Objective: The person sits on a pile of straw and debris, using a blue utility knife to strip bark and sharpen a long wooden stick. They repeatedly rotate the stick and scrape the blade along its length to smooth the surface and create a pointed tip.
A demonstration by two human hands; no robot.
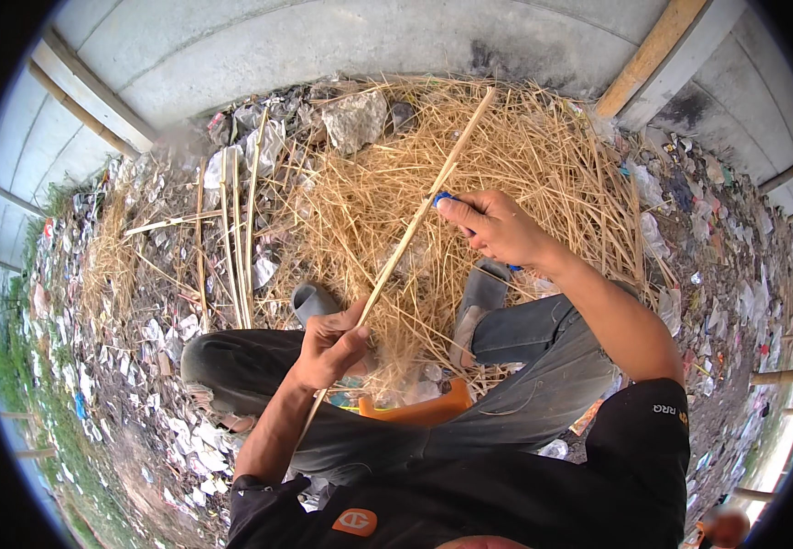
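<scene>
- Stick [415,229]: long, pale, thin; runs aslant from the upper right over the straw down to the lower left past the left knee; held at two places, off the ground.
- Left hand [330,349]: fingers closed round the lower part of the stick, thumb on top; sits above the left knee.
- Right hand [492,227]: fingers closed on a blue-handled tool [443,198], its tip against the stick near mid-length; blade not discernible; a bit of blue also shows below the wrist.
- Legs: dark grey trousers [524,375], knees bent, person seated; grey sandals [483,288] on both feet, resting on the straw.
- Seat [428,409]: orange, low, partly hidden under the legs.
- Straw [524,156]: thick heap of dry yellow shavings and stalks directly ahead, beneath both hands.
- More sticks [236,229]: several pale ones lying together to the left of the heap.
- Ground: scattered with litter [167,439], white and coloured scraps on all sides.
- Wall [323,46]: grey concrete behind the heap; wooden battens lean at left and right.
</scene>
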